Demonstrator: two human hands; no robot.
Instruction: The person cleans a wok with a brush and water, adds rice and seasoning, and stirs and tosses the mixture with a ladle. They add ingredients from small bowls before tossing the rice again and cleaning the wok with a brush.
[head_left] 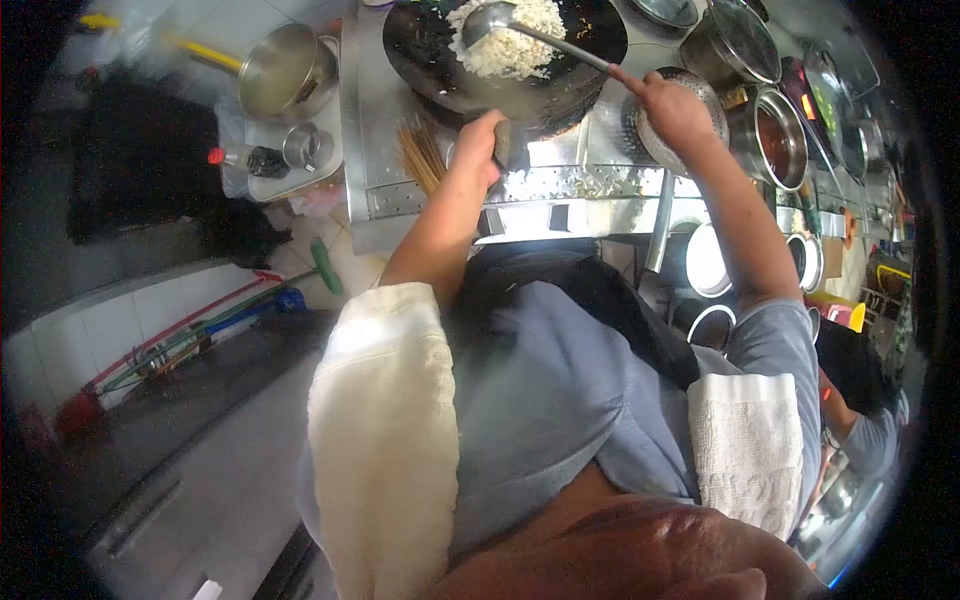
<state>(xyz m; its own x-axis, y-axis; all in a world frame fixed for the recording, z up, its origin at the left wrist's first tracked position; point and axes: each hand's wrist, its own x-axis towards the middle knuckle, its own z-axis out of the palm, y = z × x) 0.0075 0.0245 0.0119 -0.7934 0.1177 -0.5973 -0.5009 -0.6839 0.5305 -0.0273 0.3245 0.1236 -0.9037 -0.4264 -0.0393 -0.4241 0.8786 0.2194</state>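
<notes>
A large dark wok (425, 55) sits on the steel stove, with a mound of white rice (515, 60) in it. My left hand (478, 148) is closed around the wok's near edge, where a dark grey grip or folded cloth shows beside the thumb. My right hand (680, 110) is wrapped round the long handle of a metal ladle (490, 22), whose bowl rests on the rice. Beneath the right hand lies a round perforated strainer (642, 128), its handle pointing toward me. A bamboo wok brush (422, 155) lies just left of my left forearm.
Right of the strainer stands a steel pot of reddish sauce (773, 140), with a deep pot (730, 50) behind. At left, a tray (325, 165) bears a metal cup and a red-capped bottle (250, 160), near a large pan (285, 75). Another person's arm (845, 405) shows at far right.
</notes>
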